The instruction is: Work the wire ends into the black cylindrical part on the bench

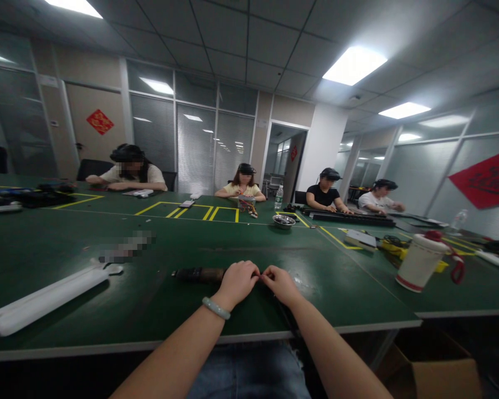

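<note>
My left hand [239, 285], with a pale bangle at its wrist, is closed in a pinch above the green table [149, 310]. Facing it, my right hand [280, 282] pinches too, and the fingertips of both almost meet. Whatever sits between them is too small and hidden to name. A dark cylindrical tool, which looks like an electric screwdriver [199, 275], lies on its side with its metal tip to the left. Its right end goes out of sight behind my left hand. From beneath my right hand a dark cord [290, 318] runs down over the table's near edge.
At left lies a long white object [50, 299]. A metal bowl [283, 221] with dark pieces stands ahead. To the right are a white cup [419, 263] with a red strap and a white box [360, 240]. Several people sit across the table; a cardboard box [444, 377] is below right.
</note>
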The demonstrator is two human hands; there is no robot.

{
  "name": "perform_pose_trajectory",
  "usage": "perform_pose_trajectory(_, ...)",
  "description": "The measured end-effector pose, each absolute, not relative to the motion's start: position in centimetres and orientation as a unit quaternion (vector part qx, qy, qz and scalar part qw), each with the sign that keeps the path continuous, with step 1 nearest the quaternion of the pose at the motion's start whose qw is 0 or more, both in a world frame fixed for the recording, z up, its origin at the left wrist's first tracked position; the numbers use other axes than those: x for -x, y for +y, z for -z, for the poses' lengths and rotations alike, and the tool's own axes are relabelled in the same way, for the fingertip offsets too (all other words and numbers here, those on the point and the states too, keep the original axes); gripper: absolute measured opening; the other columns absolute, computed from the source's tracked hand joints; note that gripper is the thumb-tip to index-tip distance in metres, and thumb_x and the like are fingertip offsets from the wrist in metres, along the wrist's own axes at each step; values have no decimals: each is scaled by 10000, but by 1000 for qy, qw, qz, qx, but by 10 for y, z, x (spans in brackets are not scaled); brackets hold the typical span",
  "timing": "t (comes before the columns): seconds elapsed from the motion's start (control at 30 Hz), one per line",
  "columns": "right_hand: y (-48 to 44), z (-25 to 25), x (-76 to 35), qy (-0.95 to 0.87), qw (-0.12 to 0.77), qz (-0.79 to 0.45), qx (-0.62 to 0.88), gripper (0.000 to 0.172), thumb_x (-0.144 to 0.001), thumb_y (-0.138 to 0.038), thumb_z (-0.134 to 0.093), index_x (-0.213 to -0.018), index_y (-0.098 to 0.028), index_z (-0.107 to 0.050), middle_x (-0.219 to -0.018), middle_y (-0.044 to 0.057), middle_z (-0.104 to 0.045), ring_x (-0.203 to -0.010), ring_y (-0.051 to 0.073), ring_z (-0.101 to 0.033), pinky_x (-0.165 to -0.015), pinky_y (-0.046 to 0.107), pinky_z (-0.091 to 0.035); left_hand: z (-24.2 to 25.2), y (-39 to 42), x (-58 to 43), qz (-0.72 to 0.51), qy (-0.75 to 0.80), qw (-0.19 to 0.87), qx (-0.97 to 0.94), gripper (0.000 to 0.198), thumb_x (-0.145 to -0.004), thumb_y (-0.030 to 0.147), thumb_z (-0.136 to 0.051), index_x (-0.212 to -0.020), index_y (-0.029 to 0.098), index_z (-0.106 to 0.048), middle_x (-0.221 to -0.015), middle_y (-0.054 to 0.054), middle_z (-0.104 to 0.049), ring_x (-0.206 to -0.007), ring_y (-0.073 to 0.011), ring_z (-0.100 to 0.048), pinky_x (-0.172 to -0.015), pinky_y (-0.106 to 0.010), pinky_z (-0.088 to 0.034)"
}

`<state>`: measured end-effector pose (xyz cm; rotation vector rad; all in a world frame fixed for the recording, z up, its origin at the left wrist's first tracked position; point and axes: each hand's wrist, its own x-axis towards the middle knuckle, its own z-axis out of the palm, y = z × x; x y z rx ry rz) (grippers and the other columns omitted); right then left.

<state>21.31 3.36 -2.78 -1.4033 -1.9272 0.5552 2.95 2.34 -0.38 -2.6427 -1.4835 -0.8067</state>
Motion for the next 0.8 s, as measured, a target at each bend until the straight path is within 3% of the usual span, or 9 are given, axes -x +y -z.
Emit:
perform_pose_trajectory(0.2, 34, 27, -212, -748, 336, -174, 546, 151, -822, -325, -572, -790, -190, -631, -714, -6, -663, -644, 115, -571, -579, 209, -379, 3, 22, -29, 254, -476, 1, 842, 105, -877, 299, -552, -918, 232, -622, -956, -17, -643, -943, -198, -566, -820, -326, -382)
perform_pose_trajectory(0.8, 30, 23, -209, -742, 293, -189, 573, 256, -844, -437, -567, -815, -197, -651, -701, -6, -661, -583, 103, -550, -525, 208, -334, 3, 22, -29, 260, -471, 0, 843, 90, -837, 209, -568, -918, 221, -603, -940, -19, -636, -925, -195, -571, -835, -324, -393)
